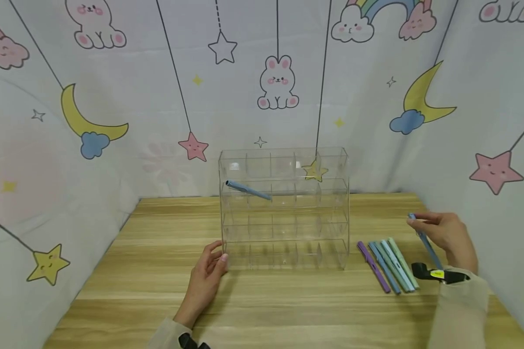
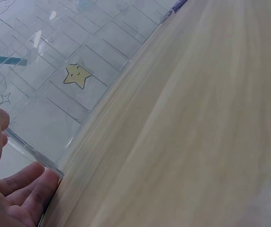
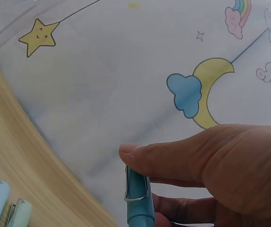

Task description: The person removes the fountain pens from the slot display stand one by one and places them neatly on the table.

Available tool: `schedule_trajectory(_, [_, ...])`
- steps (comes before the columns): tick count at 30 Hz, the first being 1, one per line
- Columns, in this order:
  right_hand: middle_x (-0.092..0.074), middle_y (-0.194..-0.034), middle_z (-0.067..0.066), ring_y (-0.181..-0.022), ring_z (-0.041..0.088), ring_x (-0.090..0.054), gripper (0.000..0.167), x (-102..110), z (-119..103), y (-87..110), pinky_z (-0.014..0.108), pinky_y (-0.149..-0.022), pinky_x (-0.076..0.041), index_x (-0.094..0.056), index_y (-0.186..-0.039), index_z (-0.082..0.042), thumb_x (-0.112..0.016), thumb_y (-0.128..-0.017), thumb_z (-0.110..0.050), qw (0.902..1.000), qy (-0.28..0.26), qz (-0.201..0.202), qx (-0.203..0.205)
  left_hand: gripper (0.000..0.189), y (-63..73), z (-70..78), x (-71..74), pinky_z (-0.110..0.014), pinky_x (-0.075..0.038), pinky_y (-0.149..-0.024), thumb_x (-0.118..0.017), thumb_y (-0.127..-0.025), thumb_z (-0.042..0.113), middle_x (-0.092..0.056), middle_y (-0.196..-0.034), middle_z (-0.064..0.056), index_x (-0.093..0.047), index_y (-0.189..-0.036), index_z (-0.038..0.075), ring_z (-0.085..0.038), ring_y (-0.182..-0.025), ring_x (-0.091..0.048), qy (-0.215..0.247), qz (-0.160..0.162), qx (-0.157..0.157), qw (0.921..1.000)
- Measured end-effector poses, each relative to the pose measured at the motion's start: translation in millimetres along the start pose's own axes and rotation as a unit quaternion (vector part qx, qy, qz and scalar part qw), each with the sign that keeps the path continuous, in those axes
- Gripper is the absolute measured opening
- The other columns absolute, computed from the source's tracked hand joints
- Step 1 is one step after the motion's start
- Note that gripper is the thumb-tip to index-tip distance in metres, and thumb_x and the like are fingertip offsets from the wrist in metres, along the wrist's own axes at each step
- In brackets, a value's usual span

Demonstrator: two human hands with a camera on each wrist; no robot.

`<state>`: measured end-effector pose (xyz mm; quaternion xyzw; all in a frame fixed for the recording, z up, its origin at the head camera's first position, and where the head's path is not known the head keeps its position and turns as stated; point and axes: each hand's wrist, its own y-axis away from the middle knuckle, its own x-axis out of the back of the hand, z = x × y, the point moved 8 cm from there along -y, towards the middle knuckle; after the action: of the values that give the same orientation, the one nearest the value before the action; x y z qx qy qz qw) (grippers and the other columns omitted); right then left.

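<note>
A clear plastic rack [image 1: 284,232] of small compartments stands upright on the table. My left hand [image 1: 206,278] rests against its lower left corner, thumb at the front edge and fingers along the side; the left wrist view shows fingertips [image 2: 50,182] right at that corner. One blue pen [image 1: 249,190] slants across the rack's upper left part. On the right, my right hand [image 1: 450,237] pinches another blue pen [image 1: 430,249] between thumb and fingers, raised and tilted. In the right wrist view the thumb lies over the end of this pen's clipped cap [image 3: 138,189].
Between the rack and my right hand lie several loose pens side by side: a purple pen [image 1: 373,267], and blue and green ones [image 1: 402,264]. A white cloth [image 1: 166,97] with cartoon prints surrounds the wooden table [image 1: 288,310] at the back and sides.
</note>
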<state>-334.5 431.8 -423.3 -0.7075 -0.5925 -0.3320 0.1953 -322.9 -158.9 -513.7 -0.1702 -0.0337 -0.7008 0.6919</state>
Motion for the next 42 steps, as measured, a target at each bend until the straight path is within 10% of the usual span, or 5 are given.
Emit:
schedule_trajectory(19, [-0.044,-0.16,0.038,-0.145,0.061,-0.041,0.078,-16.3,20.0,-12.1,0.072,-0.11,-0.041,-0.049,-0.155,0.006,-0.06,-0.107,-0.055,0.9992,0.006,-0.038,-0.008,0.043,-0.5,-1.0,0.7,-0.014,-0.057,-0.09,-0.06,-0.112,0.027,-0.068,-0.141,-0.027,-0.052,-0.154,0.02,-0.038,-0.124,-0.073,-0.003,0.002,0.002,1.0])
schedule_trajectory(27, [-0.049,-0.155,0.04,-0.13,0.049,-0.058,0.076,-23.6,31.1,-19.0,0.044,-0.093,-0.054,-0.049,-0.154,0.008,-0.063,-0.107,-0.05,0.9981,0.015,-0.059,-0.009,0.044,-0.9,-1.2,0.2,-0.013,-0.057,-0.09,-0.061,-0.112,0.026,-0.068,-0.141,-0.028,-0.052,-0.154,0.019,-0.039,-0.124,-0.073,-0.006,0.001,0.001,1.0])
schedule_trajectory(42, [-0.057,-0.146,0.04,-0.126,0.058,-0.058,0.063,-36.6,42.8,-29.0,0.066,-0.103,-0.05,-0.064,-0.135,0.011,-0.067,-0.104,-0.044,0.9927,0.106,-0.051,0.024,0.044,-0.4,-0.3,0.8,-0.014,-0.056,-0.09,-0.061,-0.112,0.026,-0.068,-0.14,-0.028,-0.052,-0.154,0.019,-0.039,-0.123,-0.074,-0.013,0.004,-0.001,0.9999])
